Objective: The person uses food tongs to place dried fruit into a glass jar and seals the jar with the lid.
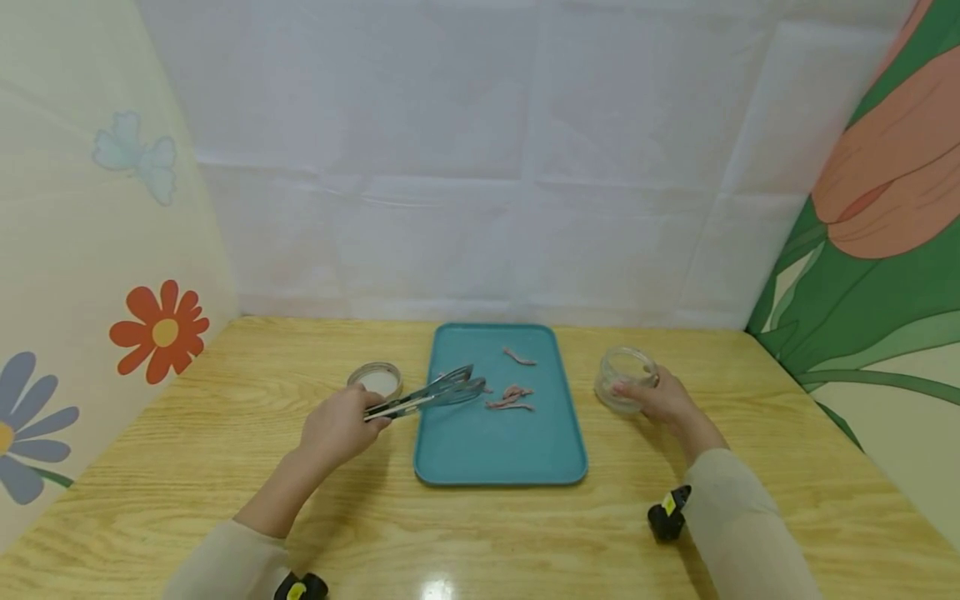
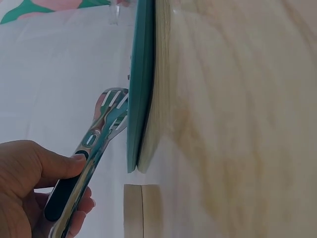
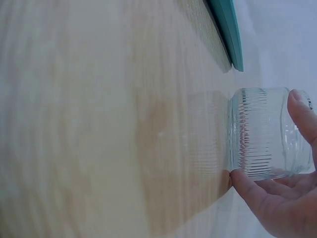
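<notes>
My left hand (image 1: 341, 427) grips a pair of metal tongs (image 2: 94, 141) with dark handle panels and slotted heads. The thumb lies along the handle. The tong heads stand slightly apart over the left half of a blue-green tray (image 1: 498, 454). Several thin pinkish strips (image 1: 512, 395) lie in the tray's middle, and a single strip (image 1: 519, 358) rests farther back. To the right of the tray, my right hand (image 1: 667, 398) holds a clear ribbed glass jar (image 3: 257, 134) with thumb and fingers around its side. The jar stands upright on the table without a lid.
A round, shallow lid-like piece (image 1: 378, 382) with a pale middle lies left of the tray, partly behind my left hand. The wooden table (image 1: 480, 533) meets a white cloth backdrop (image 1: 465, 233). Painted panels stand at both sides.
</notes>
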`<state>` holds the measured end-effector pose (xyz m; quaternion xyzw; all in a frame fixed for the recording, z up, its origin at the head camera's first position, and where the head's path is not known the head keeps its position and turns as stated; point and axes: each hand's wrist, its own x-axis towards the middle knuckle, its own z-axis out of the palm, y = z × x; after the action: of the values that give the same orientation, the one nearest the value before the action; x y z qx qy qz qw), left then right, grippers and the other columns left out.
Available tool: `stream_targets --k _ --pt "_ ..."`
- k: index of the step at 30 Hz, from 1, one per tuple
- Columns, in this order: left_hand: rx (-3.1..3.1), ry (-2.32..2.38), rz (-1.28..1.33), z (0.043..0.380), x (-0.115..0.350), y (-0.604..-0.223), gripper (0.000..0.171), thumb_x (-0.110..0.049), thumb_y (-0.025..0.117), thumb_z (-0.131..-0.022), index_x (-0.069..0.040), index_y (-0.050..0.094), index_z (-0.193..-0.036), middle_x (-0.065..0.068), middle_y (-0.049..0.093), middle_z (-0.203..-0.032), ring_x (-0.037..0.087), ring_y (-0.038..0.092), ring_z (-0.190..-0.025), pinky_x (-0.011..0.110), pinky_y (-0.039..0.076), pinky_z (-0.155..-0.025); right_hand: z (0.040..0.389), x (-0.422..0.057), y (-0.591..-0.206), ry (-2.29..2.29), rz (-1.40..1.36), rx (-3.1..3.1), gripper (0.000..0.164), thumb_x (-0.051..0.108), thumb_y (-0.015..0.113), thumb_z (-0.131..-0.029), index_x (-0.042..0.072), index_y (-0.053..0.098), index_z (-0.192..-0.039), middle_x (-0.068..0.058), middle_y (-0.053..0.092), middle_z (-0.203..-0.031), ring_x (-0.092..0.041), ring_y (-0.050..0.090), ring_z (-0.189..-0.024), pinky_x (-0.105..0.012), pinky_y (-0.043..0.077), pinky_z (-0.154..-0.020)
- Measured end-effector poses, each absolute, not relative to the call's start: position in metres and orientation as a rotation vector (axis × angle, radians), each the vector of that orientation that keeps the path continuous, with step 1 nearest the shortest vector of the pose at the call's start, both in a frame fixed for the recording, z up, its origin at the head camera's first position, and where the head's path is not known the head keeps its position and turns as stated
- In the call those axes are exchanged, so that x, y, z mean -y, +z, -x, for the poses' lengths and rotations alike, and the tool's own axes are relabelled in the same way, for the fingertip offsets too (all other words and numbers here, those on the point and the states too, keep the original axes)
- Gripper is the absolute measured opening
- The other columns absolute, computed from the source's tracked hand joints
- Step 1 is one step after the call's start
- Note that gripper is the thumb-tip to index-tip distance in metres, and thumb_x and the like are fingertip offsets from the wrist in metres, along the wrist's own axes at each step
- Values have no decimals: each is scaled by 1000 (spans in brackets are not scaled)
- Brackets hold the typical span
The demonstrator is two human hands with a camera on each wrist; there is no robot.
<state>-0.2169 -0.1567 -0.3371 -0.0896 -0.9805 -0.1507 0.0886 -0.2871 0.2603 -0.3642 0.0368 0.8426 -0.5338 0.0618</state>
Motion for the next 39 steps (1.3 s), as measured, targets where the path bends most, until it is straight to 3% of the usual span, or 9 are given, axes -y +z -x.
stream_targets --k 10,22,39 --pt "2907 -420 288 219 158 -337 22 -18 68 -73 -10 67 -94 1 48 -72 16 46 -55 30 34 -42 287 -260 -364 -1683 -129 -2473 94 33 65 -76 -7 3 -134 -30 20 -131 -33 29 -115 -40 31 -88" --pt "2839 -297 373 214 152 -334 17 -16 69 -72 -11 67 -88 -3 40 -65 13 41 -49 27 32 -41 291 -263 -366 -1613 -113 -2534 95 36 65 -75 -10 5 -133 -32 15 -132 -39 20 -120 -46 24 -93" --pt "2792 -273 412 214 149 -336 7 -13 70 -71 -13 63 -73 -5 38 -61 12 43 -48 27 34 -41 291 -262 -365 -1581 -126 -2544 93 35 65 -76 -9 5 -134 -32 13 -133 -39 18 -120 -47 23 -93"
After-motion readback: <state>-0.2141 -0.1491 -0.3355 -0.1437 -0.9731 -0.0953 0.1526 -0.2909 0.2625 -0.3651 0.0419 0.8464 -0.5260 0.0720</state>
